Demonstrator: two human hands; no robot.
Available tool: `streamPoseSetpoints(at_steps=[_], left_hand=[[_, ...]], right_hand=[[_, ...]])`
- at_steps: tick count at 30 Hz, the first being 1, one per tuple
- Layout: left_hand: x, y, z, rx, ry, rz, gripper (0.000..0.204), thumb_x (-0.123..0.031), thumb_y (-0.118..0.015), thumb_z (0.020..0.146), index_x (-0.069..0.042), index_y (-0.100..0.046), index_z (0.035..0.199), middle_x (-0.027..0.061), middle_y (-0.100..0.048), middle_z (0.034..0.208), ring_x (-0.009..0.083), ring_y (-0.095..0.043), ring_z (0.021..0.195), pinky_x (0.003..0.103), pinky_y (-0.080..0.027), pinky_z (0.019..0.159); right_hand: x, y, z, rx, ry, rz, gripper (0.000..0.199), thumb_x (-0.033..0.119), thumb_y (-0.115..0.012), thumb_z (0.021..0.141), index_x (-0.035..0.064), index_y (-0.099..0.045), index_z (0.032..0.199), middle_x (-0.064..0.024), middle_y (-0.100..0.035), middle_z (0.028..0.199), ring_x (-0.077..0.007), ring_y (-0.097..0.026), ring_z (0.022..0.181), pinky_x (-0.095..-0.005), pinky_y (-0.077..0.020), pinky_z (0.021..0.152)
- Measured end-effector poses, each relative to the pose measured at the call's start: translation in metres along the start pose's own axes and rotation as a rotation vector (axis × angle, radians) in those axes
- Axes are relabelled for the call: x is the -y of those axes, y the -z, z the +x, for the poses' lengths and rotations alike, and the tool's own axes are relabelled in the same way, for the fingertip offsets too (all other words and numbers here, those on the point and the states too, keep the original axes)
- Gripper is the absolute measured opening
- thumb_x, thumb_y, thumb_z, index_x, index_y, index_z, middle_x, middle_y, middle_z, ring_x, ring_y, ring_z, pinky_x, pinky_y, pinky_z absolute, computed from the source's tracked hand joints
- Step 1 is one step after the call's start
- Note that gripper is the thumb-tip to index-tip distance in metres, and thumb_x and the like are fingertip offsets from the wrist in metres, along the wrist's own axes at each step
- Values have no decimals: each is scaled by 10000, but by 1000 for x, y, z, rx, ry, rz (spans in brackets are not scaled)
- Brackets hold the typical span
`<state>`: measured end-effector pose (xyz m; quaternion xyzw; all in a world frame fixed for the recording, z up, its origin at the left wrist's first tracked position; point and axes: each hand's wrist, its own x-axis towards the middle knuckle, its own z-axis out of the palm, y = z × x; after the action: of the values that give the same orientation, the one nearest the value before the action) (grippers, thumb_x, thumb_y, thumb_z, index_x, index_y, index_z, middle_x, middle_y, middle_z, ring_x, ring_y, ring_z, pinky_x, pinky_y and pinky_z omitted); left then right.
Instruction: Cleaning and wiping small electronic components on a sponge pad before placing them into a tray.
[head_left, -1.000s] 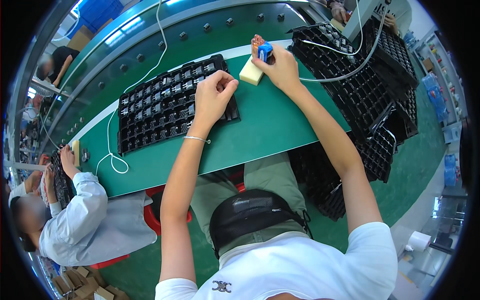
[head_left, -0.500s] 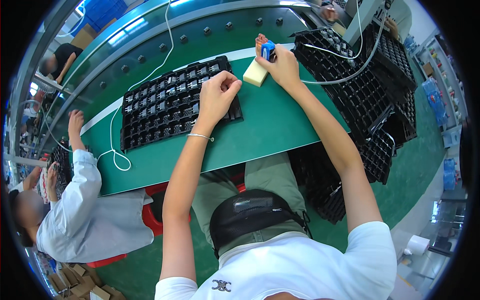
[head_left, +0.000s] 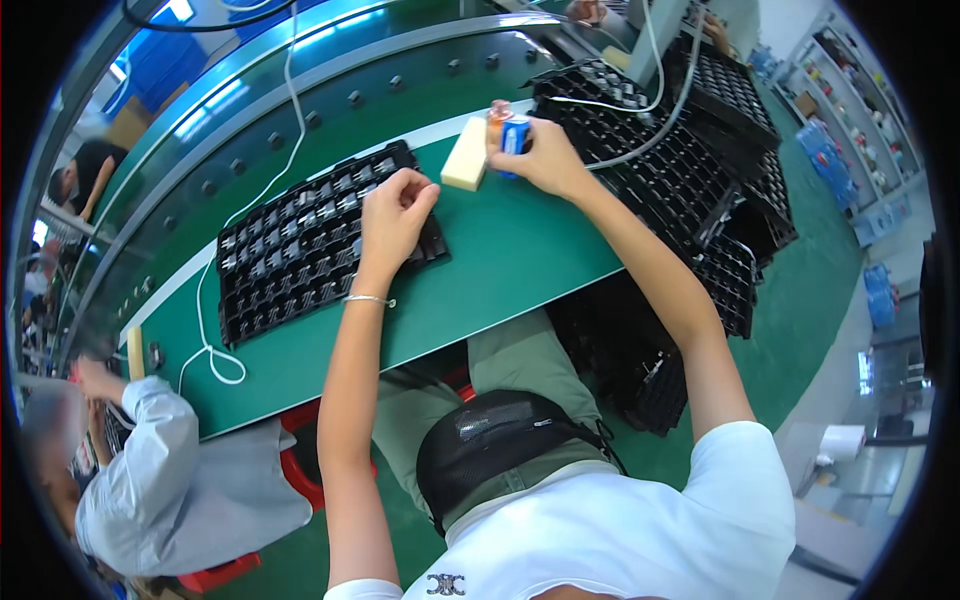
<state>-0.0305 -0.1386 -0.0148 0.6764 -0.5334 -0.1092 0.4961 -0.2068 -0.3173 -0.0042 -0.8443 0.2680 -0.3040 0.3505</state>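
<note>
My right hand [head_left: 542, 158] is closed around a small object with a blue body [head_left: 514, 140] and a copper-coloured end; its exact kind I cannot make out. Just left of it a pale yellow block [head_left: 465, 158] lies on the green tabletop [head_left: 500, 240]. My left hand [head_left: 397, 215] is over the right side of a black compartment tray [head_left: 290, 285], with thumb and fingertips pinched together. Whatever is between those fingertips, if anything, is too small to tell. Small metal parts sit in several of the tray's compartments.
Stacked black trays [head_left: 660, 165] crowd the right side, with a grey hose [head_left: 672, 120] across them. A white cord [head_left: 203, 310] runs left of my tray. A conveyor [head_left: 320, 110] carries small parts along the far side. A co-worker's sleeve [head_left: 160, 415] is at the left.
The blue object in my right hand has come nearer to me, to the right side of the yellow block. My left hand stays pinched. The co-worker's raised hand has dropped. The whole view has shifted.
</note>
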Motion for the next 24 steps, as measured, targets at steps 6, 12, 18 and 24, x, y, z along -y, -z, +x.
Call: streamPoseSetpoints(at_steps=[6,12,18,24], left_hand=[[-3,5,-1,-39,-11,-24,176,-159,-684,820,15,-656,819,57,-610,626,107,-528,540,260,-421,530],[-3,-2,-1,10,-26,10,182,-161,-675,830,20,-649,829,55,-603,632,102,-523,555,256,-416,542],[-4,1,-2,7,-29,32,168,-145,-666,835,22,-644,839,42,-589,625,86,-514,565,249,-405,545],[-6,10,2,-76,-31,37,170,-153,-677,821,15,-656,824,75,-632,655,121,-554,548,269,-438,542]], right_hand=[[-5,119,-28,-391,-48,-12,297,266,-780,763,13,-668,872,-16,-654,793,-86,-594,689,-255,-487,663],[-79,225,-37,-860,-86,86,267,217,-778,793,-2,-693,921,-42,-695,870,-98,-630,733,-253,-485,701],[-124,226,-33,-720,-244,-397,407,359,-800,678,-5,-699,831,-131,-696,751,-210,-671,686,-332,-504,695],[-132,218,-5,-660,-216,-482,413,383,-773,697,-5,-682,810,-144,-681,724,-238,-674,678,-354,-498,658]])
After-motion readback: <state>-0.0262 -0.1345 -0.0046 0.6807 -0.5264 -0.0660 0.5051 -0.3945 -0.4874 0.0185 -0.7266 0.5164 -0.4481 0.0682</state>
